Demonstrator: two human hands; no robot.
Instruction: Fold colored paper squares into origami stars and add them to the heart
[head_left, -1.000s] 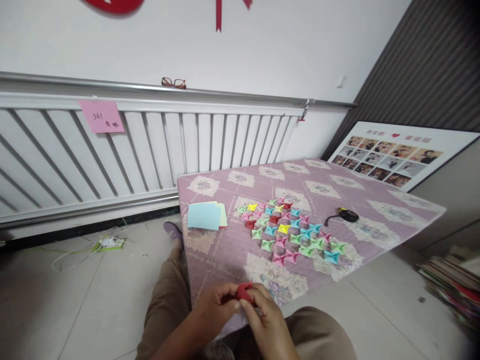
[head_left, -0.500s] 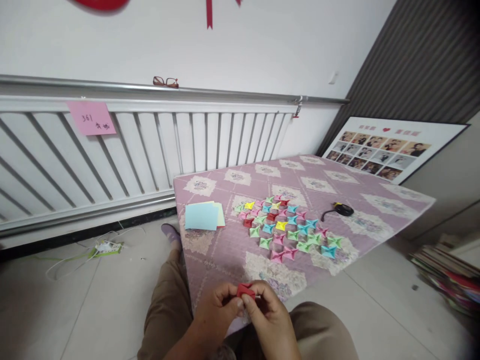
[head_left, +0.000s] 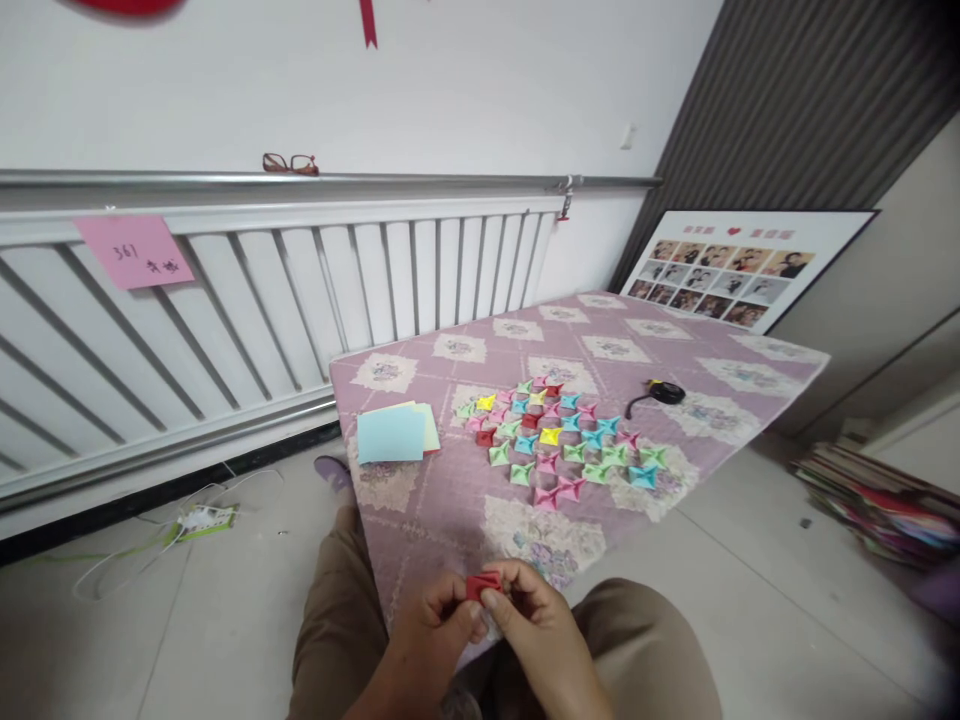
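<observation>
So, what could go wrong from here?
The small red paper, pinched between the left hand and right hand, might tear or crease wrongly if squeezed hard. The folded paper pieces stand close together, so a passing arm could shift several at once. The stacked sheets lie near the edge of the table; a bump might knock them off.

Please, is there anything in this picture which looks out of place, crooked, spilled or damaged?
I see nothing spilled or damaged. Glasses rest on the pipe above the radiator, an unusual place for them. The sheets lie unevenly stacked, and cables straggle loosely across the floor.
</observation>
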